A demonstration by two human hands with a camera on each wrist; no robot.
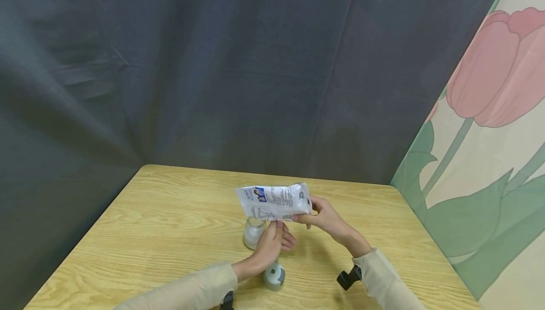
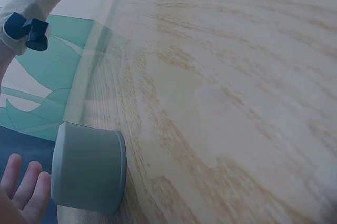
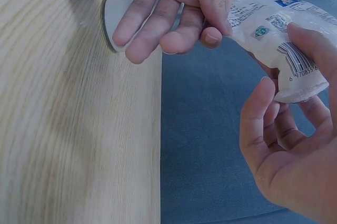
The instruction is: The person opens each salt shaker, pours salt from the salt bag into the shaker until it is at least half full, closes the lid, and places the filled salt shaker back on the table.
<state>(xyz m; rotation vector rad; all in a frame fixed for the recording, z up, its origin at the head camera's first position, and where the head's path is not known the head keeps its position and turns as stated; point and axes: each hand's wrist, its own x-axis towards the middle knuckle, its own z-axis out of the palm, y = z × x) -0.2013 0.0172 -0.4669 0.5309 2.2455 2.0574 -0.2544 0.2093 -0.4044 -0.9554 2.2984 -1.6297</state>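
Note:
A white printed plastic bag (image 1: 276,200) is held up above the table, tilted over a glass jar (image 1: 252,235) with white contents. My right hand (image 1: 327,219) grips the bag's right end, thumb on the near side. At the lower edge, the thumb and forefinger of my left hand (image 1: 270,243) pinch the bag; its other fingers (image 3: 147,40) stretch away loosely. In the right wrist view a barcode shows on the bag (image 3: 271,29) near my right thumb. A grey-green cap-like container (image 1: 274,276) stands on the table below my left wrist.
The wooden table (image 1: 170,215) ends at a dark curtain (image 1: 238,73) behind it. On the right hangs a cloth with a tulip print (image 1: 481,168). A black wrist camera (image 1: 349,278) juts from the right sleeve.

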